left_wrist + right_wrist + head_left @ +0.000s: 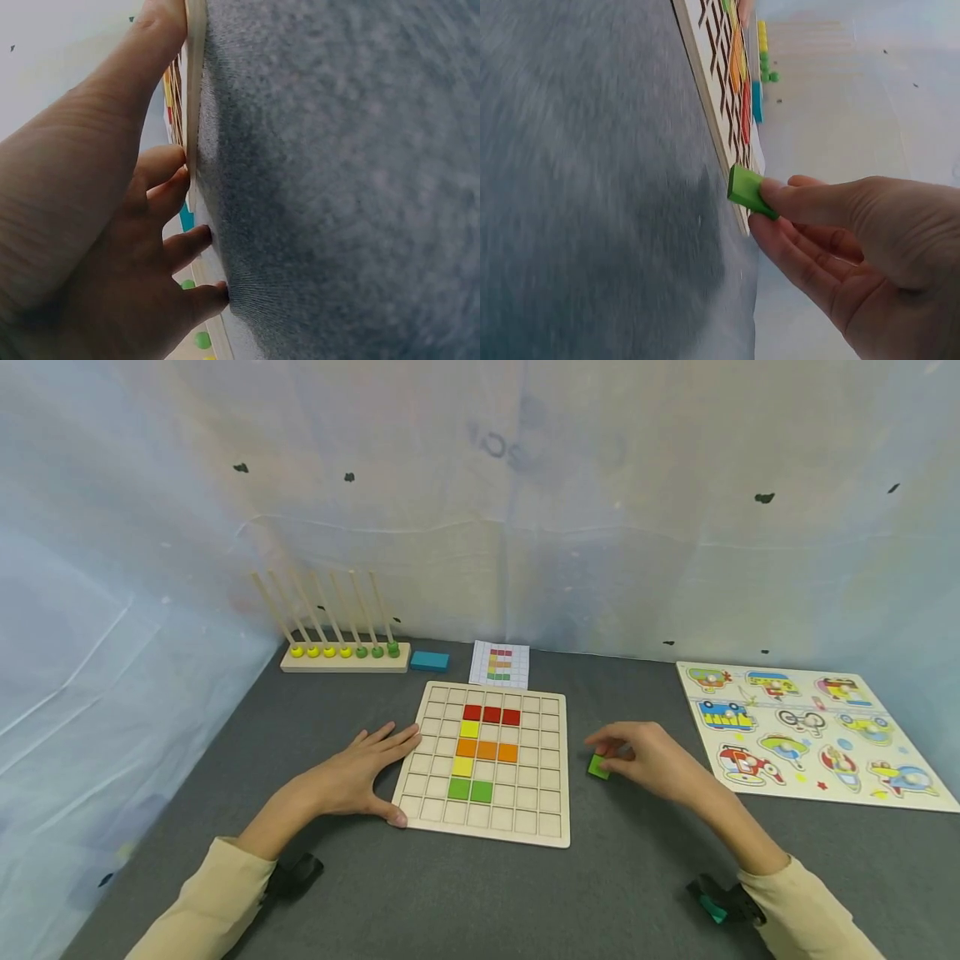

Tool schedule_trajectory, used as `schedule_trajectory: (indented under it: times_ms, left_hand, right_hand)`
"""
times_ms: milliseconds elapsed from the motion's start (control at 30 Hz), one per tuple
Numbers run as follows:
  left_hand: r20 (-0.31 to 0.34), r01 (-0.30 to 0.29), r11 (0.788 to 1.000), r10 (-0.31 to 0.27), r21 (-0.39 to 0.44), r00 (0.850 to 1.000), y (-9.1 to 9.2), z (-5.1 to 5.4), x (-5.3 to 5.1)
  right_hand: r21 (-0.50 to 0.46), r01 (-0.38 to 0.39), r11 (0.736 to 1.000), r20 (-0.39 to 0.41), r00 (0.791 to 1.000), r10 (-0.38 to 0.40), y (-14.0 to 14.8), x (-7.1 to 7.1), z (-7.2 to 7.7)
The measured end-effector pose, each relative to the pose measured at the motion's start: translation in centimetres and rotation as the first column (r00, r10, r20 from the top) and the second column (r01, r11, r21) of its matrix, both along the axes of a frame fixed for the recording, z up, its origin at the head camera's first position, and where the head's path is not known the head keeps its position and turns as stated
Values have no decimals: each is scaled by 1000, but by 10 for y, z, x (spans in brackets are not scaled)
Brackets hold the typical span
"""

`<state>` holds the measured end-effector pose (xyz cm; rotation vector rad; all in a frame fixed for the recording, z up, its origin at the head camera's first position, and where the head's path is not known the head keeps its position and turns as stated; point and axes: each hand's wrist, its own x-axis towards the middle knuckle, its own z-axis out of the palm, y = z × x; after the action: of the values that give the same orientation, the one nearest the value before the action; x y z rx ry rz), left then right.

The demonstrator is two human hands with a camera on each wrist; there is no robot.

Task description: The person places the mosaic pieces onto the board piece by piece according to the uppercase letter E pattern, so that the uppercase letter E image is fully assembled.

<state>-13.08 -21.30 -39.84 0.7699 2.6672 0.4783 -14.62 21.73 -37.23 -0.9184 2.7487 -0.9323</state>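
Observation:
A wooden grid board (525, 818) lies mid-table, with red, yellow, orange and green square tiles set in some of its cells. Two green tiles (470, 790) sit side by side in the lowest filled row. My left hand (360, 774) rests with fingers spread at the board's left edge, thumb at the lower left corner. To the right of the board, my right hand (651, 762) pinches a loose green tile (748, 187) between thumb and fingers, apart from the board. The pattern card (499, 664) behind the board shows rows of coloured squares.
A wooden bead counter (345, 660) with upright pegs and yellow and green beads stands at the back left. Beside it lies a blue block (430, 661). On the right is a vehicle picture puzzle board (817, 735). A pale sheet hangs behind the table.

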Motion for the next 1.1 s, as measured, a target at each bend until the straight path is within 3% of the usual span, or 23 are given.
schedule_trajectory:
  times_ms: [433, 1100]
  left_hand:
    - [14, -12, 1000, 13, -4, 1000, 3, 4, 3]
    - [6, -15, 1000, 15, -15, 1000, 5, 4, 3]
  right_hand:
    - [-82, -144, 986, 71, 986, 150, -45, 0, -6]
    - [-124, -252, 960, 124, 956, 267, -101, 3, -10]
